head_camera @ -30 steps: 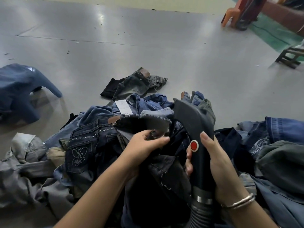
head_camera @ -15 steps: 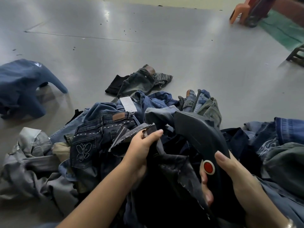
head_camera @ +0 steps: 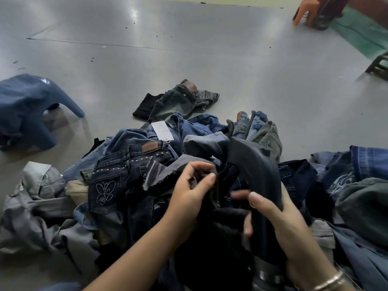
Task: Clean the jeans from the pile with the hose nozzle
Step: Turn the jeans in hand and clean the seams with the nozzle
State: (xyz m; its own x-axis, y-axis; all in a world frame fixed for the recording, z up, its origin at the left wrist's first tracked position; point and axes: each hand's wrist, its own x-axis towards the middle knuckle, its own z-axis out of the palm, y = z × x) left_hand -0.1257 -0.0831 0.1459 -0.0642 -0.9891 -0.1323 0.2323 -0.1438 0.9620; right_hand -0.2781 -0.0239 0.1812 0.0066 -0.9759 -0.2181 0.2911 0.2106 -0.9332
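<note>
Floor: I am over a smooth grey floor (head_camera: pixel 210 66) that shines with light and has a thin seam and dark specks far ahead of my hands.
Left hand: my left hand (head_camera: pixel 189 194) is closed, pinching the frayed edge of a dark grey pair of jeans (head_camera: pixel 168 172).
Right hand: my right hand (head_camera: pixel 279 219) is wrapped around the black hose nozzle (head_camera: pixel 258 171), whose head points away from me, just beyond my left hand.
Pile: the pile of jeans (head_camera: pixel 130 164) spreads under and around both hands, blue, grey and black.
Beyond the pile: one loose pair (head_camera: pixel 178 99) lies apart, ahead of my left hand.
Far left: a blue plastic stool (head_camera: pixel 27 106) stands well left of my hands.
Far right: an orange chair (head_camera: pixel 304 9) and a green mat (head_camera: pixel 361 32) sit far ahead of my right hand.
Wrist: a silver bangle (head_camera: pixel 329 282) circles my right wrist.
</note>
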